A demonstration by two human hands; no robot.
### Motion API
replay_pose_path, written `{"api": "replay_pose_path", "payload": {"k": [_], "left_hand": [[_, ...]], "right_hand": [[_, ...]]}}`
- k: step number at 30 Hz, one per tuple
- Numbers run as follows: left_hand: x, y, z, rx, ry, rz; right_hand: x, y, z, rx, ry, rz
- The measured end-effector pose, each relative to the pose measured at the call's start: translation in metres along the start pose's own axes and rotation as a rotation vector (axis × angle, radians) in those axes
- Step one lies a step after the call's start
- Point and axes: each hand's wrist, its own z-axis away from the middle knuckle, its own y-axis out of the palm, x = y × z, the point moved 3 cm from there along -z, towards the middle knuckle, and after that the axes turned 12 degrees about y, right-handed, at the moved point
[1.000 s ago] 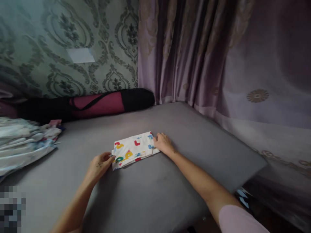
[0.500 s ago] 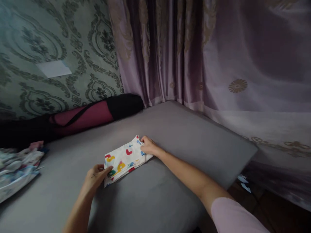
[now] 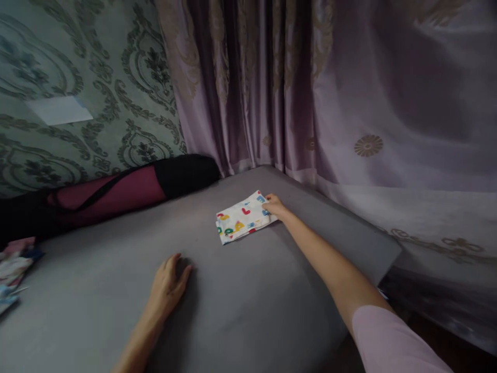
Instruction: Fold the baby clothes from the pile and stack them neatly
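Folded cloth [image 3: 245,213] has moved far-right across the grey surface [image 3: 108,295], my right grip [image 3: 275,206] pinching its right edge (left grip [image 3: 167,288] off, fingers apart); keeping it level should protect the folds.

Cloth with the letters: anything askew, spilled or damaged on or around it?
Slightly askew: the cloth is folded, but its layers don't line up; a lower one shows past the top one at the left end and by the right hand. I see no spill or damage on it or the grey surface around it.
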Motion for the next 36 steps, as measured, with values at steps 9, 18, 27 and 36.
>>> {"api": "replay_pose_path", "payload": {"k": [9,18,27,36], "left_hand": [[0.022,0.016,0.021,-0.01,0.197,-0.355],[0.028,0.018,0.028,0.02,0.411,-0.451],[0.033,0.022,0.029,0.058,0.372,-0.481],[0.032,0.024,0.029,0.094,0.3,-0.505]], "right_hand": [[-0.025,-0.089,-0.092,-0.291,-0.008,0.181],[-0.034,-0.109,-0.145,-0.397,0.025,0.266],[-0.033,-0.113,-0.142,-0.5,0.057,0.39],[-0.019,-0.055,-0.123,-0.302,-0.097,0.611]]}}
